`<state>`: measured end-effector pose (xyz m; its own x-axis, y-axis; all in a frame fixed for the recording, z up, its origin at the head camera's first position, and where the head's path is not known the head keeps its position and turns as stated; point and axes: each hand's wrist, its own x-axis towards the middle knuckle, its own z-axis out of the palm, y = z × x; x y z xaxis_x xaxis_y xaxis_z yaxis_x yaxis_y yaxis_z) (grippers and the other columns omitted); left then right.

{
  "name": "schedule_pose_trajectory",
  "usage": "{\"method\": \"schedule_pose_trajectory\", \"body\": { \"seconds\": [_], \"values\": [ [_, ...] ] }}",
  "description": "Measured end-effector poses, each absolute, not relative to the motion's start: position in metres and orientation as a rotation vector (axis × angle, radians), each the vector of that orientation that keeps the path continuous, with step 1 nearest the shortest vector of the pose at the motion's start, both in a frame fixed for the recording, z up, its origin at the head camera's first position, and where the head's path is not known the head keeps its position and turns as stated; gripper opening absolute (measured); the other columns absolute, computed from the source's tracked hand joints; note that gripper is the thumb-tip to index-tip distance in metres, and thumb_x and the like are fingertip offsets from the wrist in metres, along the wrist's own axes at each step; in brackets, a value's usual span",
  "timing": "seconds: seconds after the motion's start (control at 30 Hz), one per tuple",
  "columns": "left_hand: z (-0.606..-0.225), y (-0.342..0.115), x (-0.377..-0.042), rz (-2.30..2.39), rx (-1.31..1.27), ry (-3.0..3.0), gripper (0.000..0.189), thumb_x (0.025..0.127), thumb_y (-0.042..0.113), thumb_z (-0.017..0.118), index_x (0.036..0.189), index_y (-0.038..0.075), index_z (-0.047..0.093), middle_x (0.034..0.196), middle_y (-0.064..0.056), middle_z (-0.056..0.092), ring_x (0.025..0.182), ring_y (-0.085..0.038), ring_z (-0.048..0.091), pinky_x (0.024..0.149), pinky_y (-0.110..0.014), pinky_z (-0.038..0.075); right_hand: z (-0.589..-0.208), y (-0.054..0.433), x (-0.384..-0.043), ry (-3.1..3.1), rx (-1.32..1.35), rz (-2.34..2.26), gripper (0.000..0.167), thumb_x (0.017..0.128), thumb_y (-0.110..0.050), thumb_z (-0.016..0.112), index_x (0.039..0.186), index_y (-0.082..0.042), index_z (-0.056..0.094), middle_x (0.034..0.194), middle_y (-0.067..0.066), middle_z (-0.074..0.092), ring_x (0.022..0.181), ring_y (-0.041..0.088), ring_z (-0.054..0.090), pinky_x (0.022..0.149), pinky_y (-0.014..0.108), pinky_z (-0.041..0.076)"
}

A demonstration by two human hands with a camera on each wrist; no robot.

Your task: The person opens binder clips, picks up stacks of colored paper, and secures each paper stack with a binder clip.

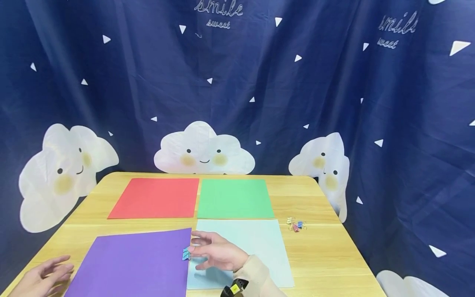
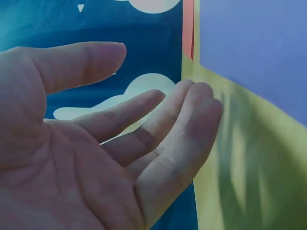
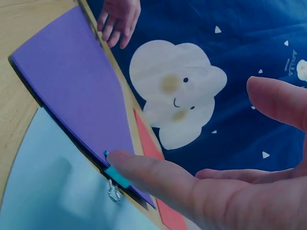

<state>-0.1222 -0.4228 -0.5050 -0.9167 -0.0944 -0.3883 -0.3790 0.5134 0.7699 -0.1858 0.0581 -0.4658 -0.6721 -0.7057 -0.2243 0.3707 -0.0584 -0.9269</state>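
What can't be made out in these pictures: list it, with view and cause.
Anything under the purple sheet: head view, covered by it.
Near edge of the table: head view, cut off at the bottom.
Forearm behind the left hand: head view, cut off at the bottom.
Details of the small clips: head view, too small.

A turquoise clip (image 1: 186, 253) stands in our way right at the fingertips of our right hand (image 1: 219, 251); beyond our left hand's (image 1: 42, 277) fingers, we could pass above the table (image 1: 70, 243).
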Motion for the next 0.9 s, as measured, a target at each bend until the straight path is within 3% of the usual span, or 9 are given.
{"method": "schedule_pose_trajectory", "body": {
  "seconds": [0.13,0.23,0.4,0.57,0.7,0.9],
  "values": [
    [-0.499,-0.412,-0.125,1.325,-0.407,2.512,0.08,0.109,0.041,0.051,0.149,-0.023,0.024,0.125,-0.032,0.068,0.087,-0.001,0.071,0.083,-0.034,0.065,-0.464,0.066,-0.186,1.472,-0.347,-1.85,0.068,0.101,-0.009,0.061,0.16,0.0,0.029,0.162,0.025,0.036,0.143,0.045,0.046,0.11,0.075,0.041],
    [-0.494,-0.4,-0.128,1.296,-0.397,2.559,0.076,0.109,0.04,0.05,0.149,-0.021,0.027,0.124,-0.031,0.069,0.085,-0.001,0.071,0.08,-0.029,0.065,-0.465,0.071,-0.187,1.484,-0.325,-1.864,0.065,0.101,-0.008,0.061,0.158,0.0,0.033,0.16,0.025,0.039,0.139,0.042,0.05,0.109,0.071,0.045],
    [-0.49,-0.381,-0.132,1.304,-0.355,2.598,0.07,0.111,0.039,0.047,0.15,-0.017,0.032,0.118,-0.021,0.075,0.085,0.003,0.069,0.076,-0.024,0.062,-0.468,0.08,-0.186,1.55,-0.329,-1.87,0.058,0.101,-0.01,0.064,0.153,0.001,0.041,0.151,0.024,0.049,0.124,0.031,0.063,0.104,0.062,0.054],
    [-0.491,-0.369,-0.136,1.425,-0.301,2.585,0.067,0.11,0.038,0.048,0.148,-0.017,0.037,0.107,-0.003,0.078,0.086,-0.001,0.071,0.077,-0.025,0.062,-0.469,0.093,-0.191,1.691,-0.42,-1.82,0.047,0.101,-0.014,0.065,0.142,0.005,0.054,0.127,0.02,0.069,0.104,0.023,0.073,0.095,0.048,0.063],
    [-0.488,-0.361,-0.14,1.493,-0.256,2.586,0.061,0.11,0.036,0.051,0.144,-0.014,0.044,0.104,0.005,0.077,0.088,-0.005,0.072,0.077,-0.027,0.063,-0.468,0.111,-0.199,1.793,-0.454,-1.788,0.044,0.101,-0.015,0.064,0.138,0.007,0.058,0.112,0.015,0.075,0.092,0.018,0.073,0.082,0.033,0.064],
    [-0.473,-0.349,-0.153,1.485,-0.226,2.583,0.063,0.11,0.037,0.051,0.147,-0.013,0.042,0.11,-0.002,0.077,0.09,-0.004,0.071,0.079,-0.028,0.063,-0.463,0.145,-0.21,1.96,-0.397,-1.791,0.045,0.101,-0.016,0.065,0.136,0.012,0.057,0.1,0.017,0.075,0.076,0.011,0.065,0.068,0.02,0.058]
  ]
}}
